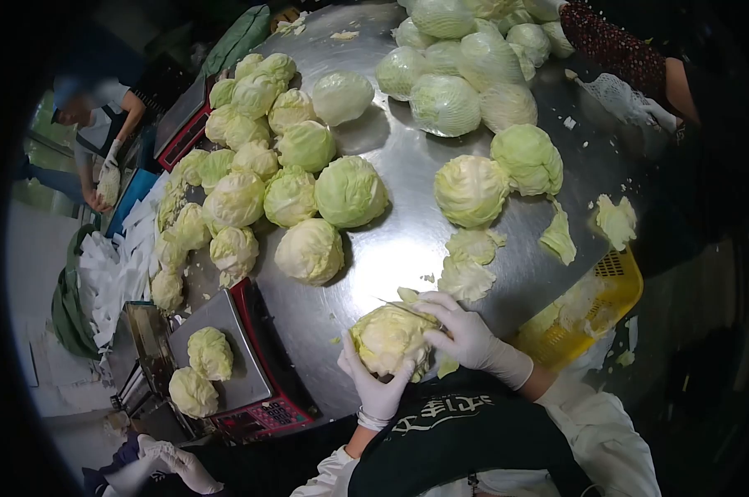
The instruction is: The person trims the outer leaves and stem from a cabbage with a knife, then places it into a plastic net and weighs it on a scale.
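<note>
Gloved left hand (pixel 377 383) cups a round leafy cabbage (pixel 388 338); right hand (pixel 465 331) grips a thin knife (pixel 407 309).

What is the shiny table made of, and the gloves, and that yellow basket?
The table looks like stainless steel: grey, smooth, with bright glare and blurry reflections of the cabbages. The gloves on the left hand and right hand seem thin rubber or latex: white, snug, slightly wrinkled. The yellow basket is probably plastic: a bright even colour with a moulded grid of holes.
</note>
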